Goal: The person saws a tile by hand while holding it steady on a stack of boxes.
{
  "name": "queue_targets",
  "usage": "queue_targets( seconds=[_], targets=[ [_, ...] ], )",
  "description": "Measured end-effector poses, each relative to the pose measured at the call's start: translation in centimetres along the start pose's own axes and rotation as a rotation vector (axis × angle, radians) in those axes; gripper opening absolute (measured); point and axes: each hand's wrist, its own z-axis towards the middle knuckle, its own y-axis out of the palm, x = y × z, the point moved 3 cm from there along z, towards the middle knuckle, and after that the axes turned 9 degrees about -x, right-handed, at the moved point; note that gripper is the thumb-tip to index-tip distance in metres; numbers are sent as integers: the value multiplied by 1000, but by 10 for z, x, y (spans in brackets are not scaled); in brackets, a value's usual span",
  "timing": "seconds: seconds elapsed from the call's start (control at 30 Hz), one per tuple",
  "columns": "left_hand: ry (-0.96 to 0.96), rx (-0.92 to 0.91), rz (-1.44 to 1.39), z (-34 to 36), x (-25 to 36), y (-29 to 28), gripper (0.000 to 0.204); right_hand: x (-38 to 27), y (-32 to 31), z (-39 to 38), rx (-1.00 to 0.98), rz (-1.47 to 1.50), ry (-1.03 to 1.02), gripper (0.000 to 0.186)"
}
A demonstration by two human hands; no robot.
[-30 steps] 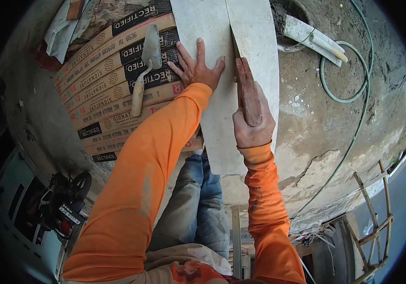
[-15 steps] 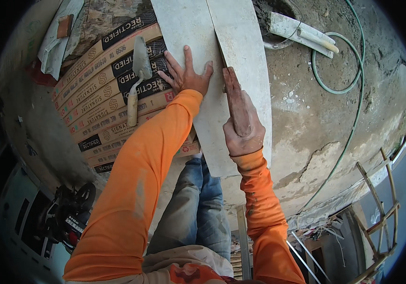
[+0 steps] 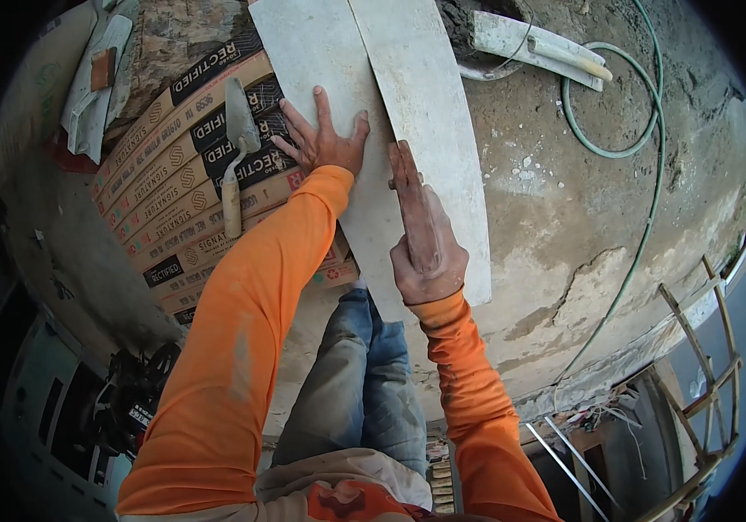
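Splayed wide, the left hand point(image 3: 325, 148) lies on a long grey board point(image 3: 430, 96), while the right hand point(image 3: 430, 252) is closed about a brown wooden handle point(image 3: 408, 187). Around them spreads rough grey-brown concrete point(image 3: 525, 230), cracked at the right and dotted with white crumbs beside the board. To the left a stack of cardboard cartons point(image 3: 151, 204) carries a trowel point(image 3: 240, 117), its blade pointing away from the person. A motorbike point(image 3: 134, 396) stands in shadow at the lower left; a wooden ladder-like frame point(image 3: 704, 400) is at the lower right.

The board runs out of view at the top, and its near end sits just beyond the jeans point(image 3: 338, 374). Its left edge passes under the left hand, next to the cartons; past its right edge, concrete stretches to a coiled green hose point(image 3: 658, 113) and a pale channel-shaped piece point(image 3: 538, 52).

On the left hand the fingers stand apart, some reaching past the board's edge toward the cartons. The right hand wraps the handle firmly, over the board — a dark lengthwise line runs ahead of the handle's tip, though any blade is too thin to make out.
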Motion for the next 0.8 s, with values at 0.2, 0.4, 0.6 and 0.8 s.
queue_targets(
  seconds=[0.2,0.4,0.6,0.8],
  targets=[
    [12,50,96,8,-46,-21,88,-48,-25,-92,-573,199,268,86],
    [6,41,86,10,-29,-23,88,-31,-23,-73,-403,148,197,86],
    [9,20,-72,2,-20,-11,88,-11,6,-15,-181,-22,93,79],
    [-13,-32,23,6,-13,-17,89,-44,-57,-135,-489,10,419,91]
  ],
)
